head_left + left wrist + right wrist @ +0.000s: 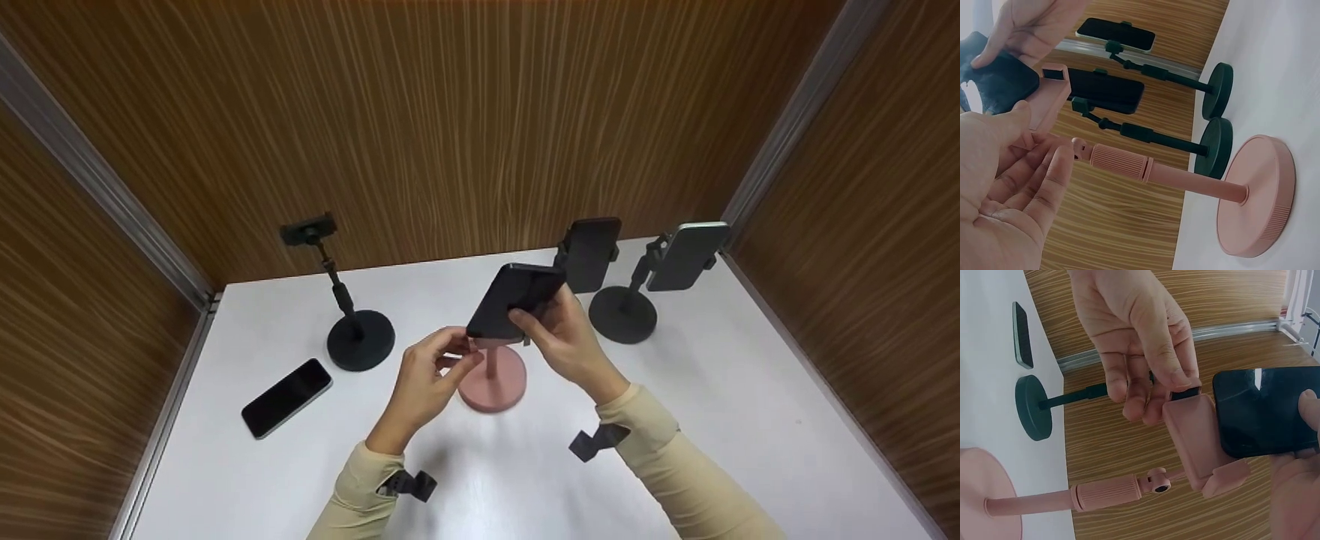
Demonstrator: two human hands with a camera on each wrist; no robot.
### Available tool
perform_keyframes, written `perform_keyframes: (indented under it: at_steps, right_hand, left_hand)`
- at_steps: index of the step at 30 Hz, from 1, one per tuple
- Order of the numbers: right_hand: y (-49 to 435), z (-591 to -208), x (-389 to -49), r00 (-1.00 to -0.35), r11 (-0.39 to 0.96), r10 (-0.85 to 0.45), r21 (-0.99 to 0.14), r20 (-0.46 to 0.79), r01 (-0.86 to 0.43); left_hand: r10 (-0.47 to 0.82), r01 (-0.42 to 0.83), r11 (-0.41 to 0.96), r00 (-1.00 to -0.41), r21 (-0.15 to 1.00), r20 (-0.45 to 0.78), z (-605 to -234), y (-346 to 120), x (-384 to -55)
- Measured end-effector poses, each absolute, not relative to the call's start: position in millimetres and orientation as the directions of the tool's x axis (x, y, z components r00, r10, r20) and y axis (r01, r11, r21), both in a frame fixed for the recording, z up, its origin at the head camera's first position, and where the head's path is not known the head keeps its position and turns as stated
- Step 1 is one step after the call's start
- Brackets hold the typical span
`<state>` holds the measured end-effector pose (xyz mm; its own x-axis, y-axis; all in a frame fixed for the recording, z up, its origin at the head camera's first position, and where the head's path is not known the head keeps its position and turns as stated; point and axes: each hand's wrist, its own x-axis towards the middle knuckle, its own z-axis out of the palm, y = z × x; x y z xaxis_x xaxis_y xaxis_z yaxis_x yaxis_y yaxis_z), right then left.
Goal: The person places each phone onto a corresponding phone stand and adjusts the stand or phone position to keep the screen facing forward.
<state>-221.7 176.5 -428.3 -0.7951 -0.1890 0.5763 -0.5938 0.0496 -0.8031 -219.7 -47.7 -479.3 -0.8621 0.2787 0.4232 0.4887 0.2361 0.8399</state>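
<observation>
My right hand (pixel 566 341) grips a dark smartphone (pixel 495 304) by its side, thumb over its face. The phone is tilted just in front of the holder of a pink phone stand (pixel 491 386). In the right wrist view the pink holder (pixel 1199 436) is largely uncovered, with the phone's edge overlapping its side. My left hand (pixel 427 379) pinches one end of that holder between thumb and fingers; a dark pad (pixel 1185 394) shows there. The stand's round base (pixel 1255 197) rests on the white table.
At the left stands a black phone stand (pixel 360 341) with a bare holder. A smartphone (pixel 287 397) lies face up in front of it. Behind my right hand, two dark stands hold phones upright, one black (pixel 592 255) and one silver-edged (pixel 688 259). Wood-patterned panels (pixel 480 127) enclose the table.
</observation>
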Motion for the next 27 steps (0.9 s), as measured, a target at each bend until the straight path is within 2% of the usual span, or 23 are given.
perform_keyframes:
  at_steps: [12, 20, 27]
  right_hand:
    - [187, -430, -228, -0.774, 0.055, -0.264, -0.792, 0.575, -0.607]
    - [186, -428, -231, -0.785, 0.027, -0.233, -0.803, 0.574, -0.595]
    - [185, -426, -231, -0.731, 0.053, -0.27, -0.749, 0.626, -0.661]
  left_hand:
    - [0.266, 0.5, 0.252, -0.859, 0.828, 0.437, -480, -48, -219]
    - [0.28, 0.504, 0.26, -0.855, 0.823, 0.436, -478, -48, -219]
    - [0.283, 0.534, 0.267, -0.839, 0.802, 0.464, -480, -49, -217]
